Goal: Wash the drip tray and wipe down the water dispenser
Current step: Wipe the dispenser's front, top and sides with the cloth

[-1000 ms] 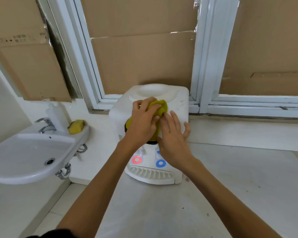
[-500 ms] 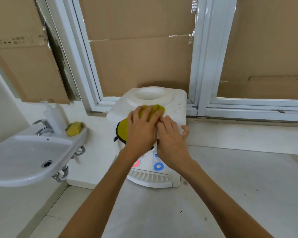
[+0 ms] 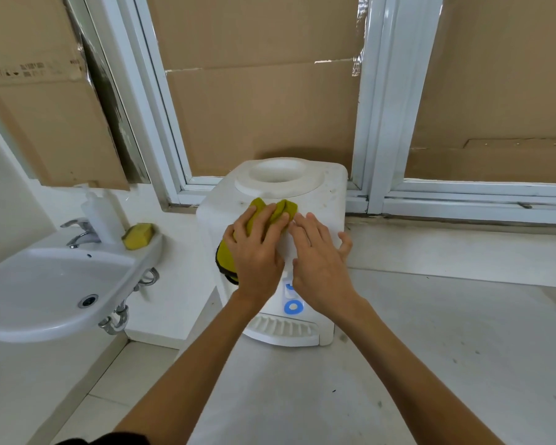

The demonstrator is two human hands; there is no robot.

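Observation:
A white tabletop water dispenser [image 3: 331,191] stands on the counter against the window frame, with a round bottle well on top. Its ribbed drip tray [image 3: 283,330] sits in place at the foot, below a blue tap ring. My left hand [image 3: 254,248] presses a yellow cloth [image 3: 286,207] with a dark edge flat on the dispenser's top front. My right hand [image 3: 318,255] rests beside it, fingers straight, on the top and front face. The red tap is hidden behind my left wrist.
A white wall sink [image 3: 55,284] with a chrome tap [image 3: 77,234] hangs at the left; a yellow sponge [image 3: 138,236] and a white bottle [image 3: 101,216] stand on its rim. Cardboard covers the windows [image 3: 264,101]. The pale counter [image 3: 463,348] stretches right.
My left hand has slid the cloth leftward and up across the dispenser's top. My right hand stays on the dispenser, and the view has tilted slightly.

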